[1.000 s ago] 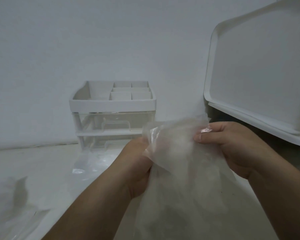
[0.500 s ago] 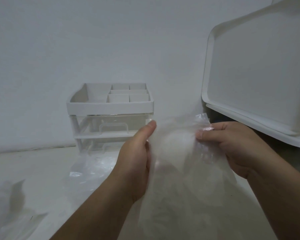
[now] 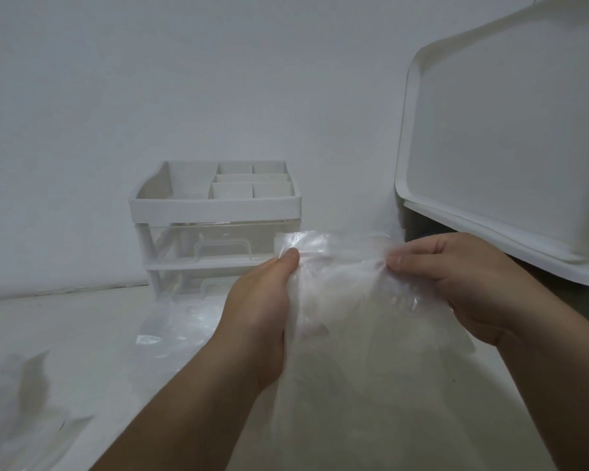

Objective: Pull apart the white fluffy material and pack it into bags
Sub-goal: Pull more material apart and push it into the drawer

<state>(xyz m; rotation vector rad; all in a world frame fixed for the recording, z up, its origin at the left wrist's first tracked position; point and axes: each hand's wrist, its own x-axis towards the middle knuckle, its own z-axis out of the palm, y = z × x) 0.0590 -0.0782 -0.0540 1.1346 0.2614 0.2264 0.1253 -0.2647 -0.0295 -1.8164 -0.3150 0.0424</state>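
A clear plastic bag (image 3: 361, 351) hangs in front of me, with white fluffy material dimly visible inside it. My left hand (image 3: 259, 311) pinches the bag's top edge at its left corner, thumb on the near side. My right hand (image 3: 456, 277) pinches the top edge at the right corner. The top edge is stretched flat between the two hands. The bag's lower part runs out of the frame at the bottom.
A white desk organiser (image 3: 215, 226) with clear drawers stands against the wall behind the bag. Another clear plastic bag (image 3: 177, 324) lies on the white table before it. More plastic (image 3: 17, 426) lies at the lower left. A large white bin (image 3: 510, 141) tilts at the right.
My left hand has shifted from a loose hold low on the bag to a pinch at the top left corner. The crumpled bag mouth is now pulled flat and wider between both hands.
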